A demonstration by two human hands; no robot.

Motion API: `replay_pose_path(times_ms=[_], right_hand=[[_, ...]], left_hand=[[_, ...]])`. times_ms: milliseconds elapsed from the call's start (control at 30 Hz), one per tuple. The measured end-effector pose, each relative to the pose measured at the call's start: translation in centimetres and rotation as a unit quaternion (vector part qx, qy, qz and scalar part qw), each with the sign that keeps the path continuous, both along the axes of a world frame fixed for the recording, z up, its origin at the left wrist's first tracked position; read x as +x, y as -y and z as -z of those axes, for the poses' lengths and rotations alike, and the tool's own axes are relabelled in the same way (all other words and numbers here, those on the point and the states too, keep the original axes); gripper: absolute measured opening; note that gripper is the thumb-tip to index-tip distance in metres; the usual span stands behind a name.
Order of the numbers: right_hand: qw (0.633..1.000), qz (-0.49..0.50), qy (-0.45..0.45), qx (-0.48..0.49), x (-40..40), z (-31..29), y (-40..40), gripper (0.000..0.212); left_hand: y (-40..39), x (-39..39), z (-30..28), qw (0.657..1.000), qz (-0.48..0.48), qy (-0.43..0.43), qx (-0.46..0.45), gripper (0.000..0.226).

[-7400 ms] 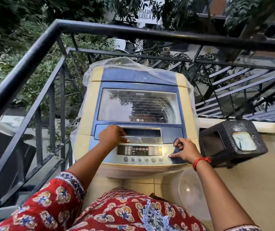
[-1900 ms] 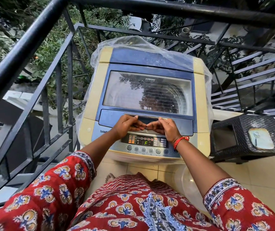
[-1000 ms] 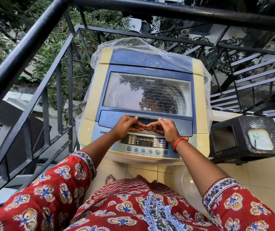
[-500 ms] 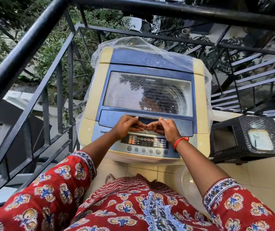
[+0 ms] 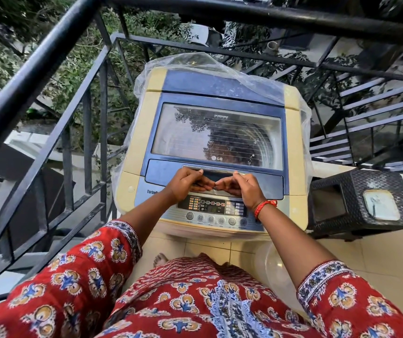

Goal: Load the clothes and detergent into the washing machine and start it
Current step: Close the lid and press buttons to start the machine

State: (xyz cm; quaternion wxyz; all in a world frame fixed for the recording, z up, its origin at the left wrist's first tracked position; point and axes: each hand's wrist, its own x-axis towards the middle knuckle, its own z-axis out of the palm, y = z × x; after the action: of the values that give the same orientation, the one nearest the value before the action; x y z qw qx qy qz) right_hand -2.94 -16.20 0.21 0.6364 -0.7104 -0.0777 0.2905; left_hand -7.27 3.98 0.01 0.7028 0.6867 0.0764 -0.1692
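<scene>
A cream and blue top-loading washing machine (image 5: 141,132) stands in front of me, its glass lid (image 5: 217,135) down and clear plastic pulled back over its rear. My left hand (image 5: 185,185) and my right hand (image 5: 239,185) rest side by side at the lid's front handle recess (image 5: 220,173), fingers curled and fingertips almost touching. Whether they grip the handle edge is hard to tell. Just below my hands the control panel (image 5: 213,207) shows lit indicators above a row of round buttons. No clothes or detergent are in view.
A black metal railing (image 5: 36,74) runs along the left and across the top. A dark woven stool (image 5: 366,203) sits right of the machine on the tiled floor (image 5: 378,254). A translucent round object (image 5: 273,267) lies on the floor by my right arm.
Seconds ago my right hand pressed a panel button; it has since joined my left at the lid handle. The green figure on the display has gone. Over the last second nothing moved.
</scene>
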Motion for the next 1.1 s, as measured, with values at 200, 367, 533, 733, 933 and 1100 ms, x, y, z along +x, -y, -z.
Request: replay_pose_path(times_ms=[200, 367, 533, 733, 933, 1100], right_hand=[[1.000, 0.001, -0.008, 0.006, 0.04, 0.07, -0.14, 0.053], [1.000, 0.004, -0.012, 0.008, 0.04, -0.08, -0.07, 0.053], [1.000, 0.006, -0.010, 0.009, -0.02, -0.15, -0.12, 0.053], [1.000, 0.006, -0.003, 0.004, -0.04, -0.22, -0.10, 0.054], [1.000, 0.007, -0.006, -0.001, -0.06, -0.40, -0.18, 0.053], [1.000, 0.007, -0.008, -0.008, -0.13, -0.50, -0.24, 0.053]], left_hand=[[-0.01, 0.00, -0.02, 1.000, 0.001, -0.001, -0.003, 0.043], [0.00, 0.05, 0.00, 1.000, 0.002, 0.002, -0.003, 0.043], [-0.05, 0.00, 0.09, 1.000, 0.004, 0.003, -0.003, 0.044], [-0.09, 0.11, 0.23, 1.000, 0.006, 0.007, 0.008, 0.045], [0.00, 0.01, 0.15, 1.000, -0.002, 0.005, 0.006, 0.045], [-0.02, 0.04, 0.07, 1.000, 0.000, 0.006, 0.002, 0.044]])
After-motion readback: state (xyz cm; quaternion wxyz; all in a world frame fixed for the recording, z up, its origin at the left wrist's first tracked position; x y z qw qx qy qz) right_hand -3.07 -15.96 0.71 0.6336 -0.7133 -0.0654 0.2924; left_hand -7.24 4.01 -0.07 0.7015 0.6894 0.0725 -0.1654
